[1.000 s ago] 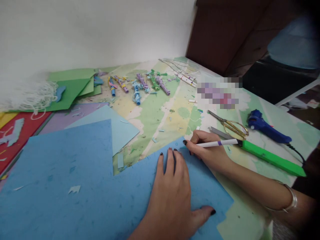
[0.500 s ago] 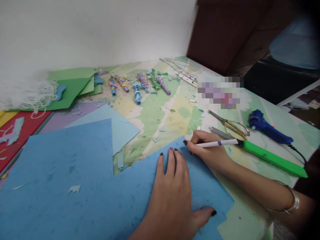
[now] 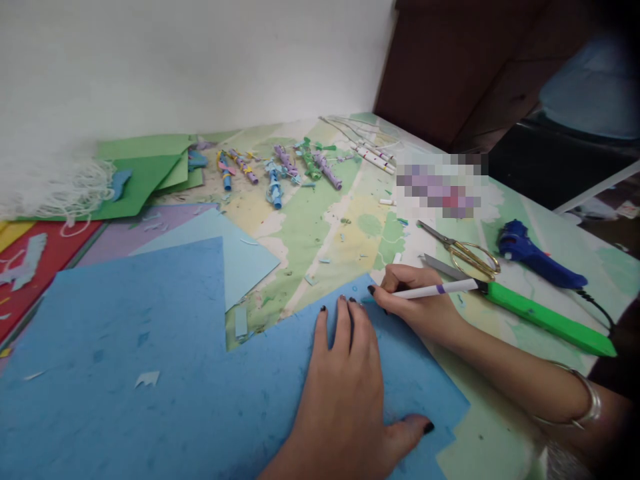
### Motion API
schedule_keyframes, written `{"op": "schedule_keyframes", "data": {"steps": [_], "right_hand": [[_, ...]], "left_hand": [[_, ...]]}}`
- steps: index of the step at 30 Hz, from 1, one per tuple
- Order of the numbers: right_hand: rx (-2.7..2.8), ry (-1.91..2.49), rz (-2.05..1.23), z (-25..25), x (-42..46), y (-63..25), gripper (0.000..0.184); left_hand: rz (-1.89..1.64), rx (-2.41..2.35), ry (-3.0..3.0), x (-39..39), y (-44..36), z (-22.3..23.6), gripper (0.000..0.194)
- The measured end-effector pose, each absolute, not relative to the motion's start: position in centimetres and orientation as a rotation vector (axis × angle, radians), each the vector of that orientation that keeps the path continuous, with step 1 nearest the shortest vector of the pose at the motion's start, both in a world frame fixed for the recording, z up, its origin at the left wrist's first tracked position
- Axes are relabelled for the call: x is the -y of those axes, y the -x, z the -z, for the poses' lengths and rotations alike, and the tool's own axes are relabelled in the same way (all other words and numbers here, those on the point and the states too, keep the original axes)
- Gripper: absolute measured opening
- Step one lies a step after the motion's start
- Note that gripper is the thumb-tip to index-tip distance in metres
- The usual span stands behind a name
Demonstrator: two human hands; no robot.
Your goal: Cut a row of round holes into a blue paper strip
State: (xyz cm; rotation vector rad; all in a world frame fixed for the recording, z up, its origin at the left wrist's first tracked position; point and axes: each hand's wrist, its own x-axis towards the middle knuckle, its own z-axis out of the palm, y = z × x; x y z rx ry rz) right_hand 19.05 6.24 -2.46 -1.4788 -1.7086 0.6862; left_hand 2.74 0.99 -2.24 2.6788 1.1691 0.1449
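Observation:
My left hand lies flat on a large blue foam or paper sheet, its fingers and thumb spread. At the sheet's upper right corner, my right hand grips a white felt-tip pen with a purple band. The pen's tip end points left at the sheet, near a small drawn mark. Just right of that hand lie gold-handled scissors and a knife with a green handle. A small pale scrap rests on the blue sheet.
Several decorated paper rolls lie at the back, with white pens beside them. A blue glue gun with a cord is at right. Green sheets, white string and a red sheet are at left.
Almost nothing has moved. The right hand and pen have shifted very slightly at the sheet's corner; the left hand stays flat in place.

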Motion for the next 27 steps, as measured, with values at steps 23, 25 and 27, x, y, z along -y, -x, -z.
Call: {"op": "schedule_keyframes", "data": {"steps": [23,25,27], "right_hand": [[1.707,1.476,-0.732,2.44,-6.21,-19.12,0.031],[1.715,1.471,-0.721,2.49,-6.21,-19.16,0.031],[1.718,1.468,-0.706,2.55,-6.21,-19.21,0.032]], "left_hand": [[-0.136,-1.188,-2.677,-1.04,-2.69,2.25,0.102],[-0.140,-1.178,-2.681,-1.01,-2.70,2.20,0.101],[-0.147,-1.173,-2.684,-0.96,-2.71,2.18,0.101]]}}
